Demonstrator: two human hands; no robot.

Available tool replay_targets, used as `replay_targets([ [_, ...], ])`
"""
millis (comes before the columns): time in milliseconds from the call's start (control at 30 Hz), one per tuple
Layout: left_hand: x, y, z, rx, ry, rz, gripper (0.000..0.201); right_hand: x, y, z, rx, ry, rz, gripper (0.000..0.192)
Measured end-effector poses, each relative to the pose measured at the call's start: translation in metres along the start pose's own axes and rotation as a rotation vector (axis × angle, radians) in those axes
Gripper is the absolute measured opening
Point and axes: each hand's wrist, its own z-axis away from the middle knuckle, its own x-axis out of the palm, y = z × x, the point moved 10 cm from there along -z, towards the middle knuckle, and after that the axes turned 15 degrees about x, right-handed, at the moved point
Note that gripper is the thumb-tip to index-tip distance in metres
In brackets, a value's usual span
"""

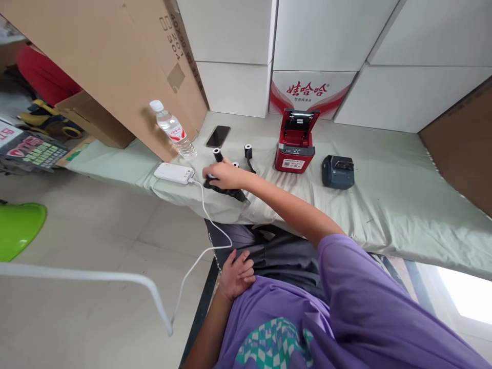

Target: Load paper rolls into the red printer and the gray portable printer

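Observation:
My right hand point(225, 175) reaches across to the cloth-covered surface. Its fingers are closed around a small black roll point(211, 176) with a pale end, partly hidden by the fingers. Under the hand lies a crumpled black plastic bag point(234, 193). One black roll with a white end point(218, 155) stands just behind the hand. Another black roll point(248, 151) stands farther right with a loose strip hanging from it. A red printer point(295, 143) with its lid raised sits to the right. My left hand point(237, 275) rests palm up on my lap, fingers loosely apart, holding nothing.
A dark blue-grey device point(337, 172) sits right of the printer. Leftward are a phone point(218, 136), a water bottle point(175, 130) and a white power bank point(174, 173), whose cable point(207, 215) hangs over the edge. White boxes point(234, 84) and a cardboard box point(126, 61) line the back.

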Motion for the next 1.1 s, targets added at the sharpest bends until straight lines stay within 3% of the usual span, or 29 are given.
replay_targets([
  [133,0.000,0.000,0.000,-0.010,-0.006,-0.003,0.054,-0.055,0.046,0.028,0.085,0.197,-0.626,0.026],
  [267,0.001,-0.002,0.000,-0.032,-0.015,0.006,0.057,-0.083,0.091,0.060,0.131,0.290,-0.944,0.032],
  [500,0.000,-0.006,0.000,-0.058,-0.037,-0.025,0.047,-0.121,0.149,0.090,0.130,0.470,-1.172,0.051],
  [800,0.008,-0.015,0.000,-0.116,-0.092,-0.066,0.041,-0.160,0.224,0.119,0.212,0.946,-1.442,0.054],
  [933,0.012,-0.024,0.000,-0.165,-0.109,-0.089,0.042,-0.158,0.251,0.121,0.275,0.980,-1.547,0.057],
  [1100,0.016,-0.035,0.001,-0.209,-0.121,-0.119,0.040,-0.156,0.269,0.119,0.237,0.936,-1.523,0.064],
])
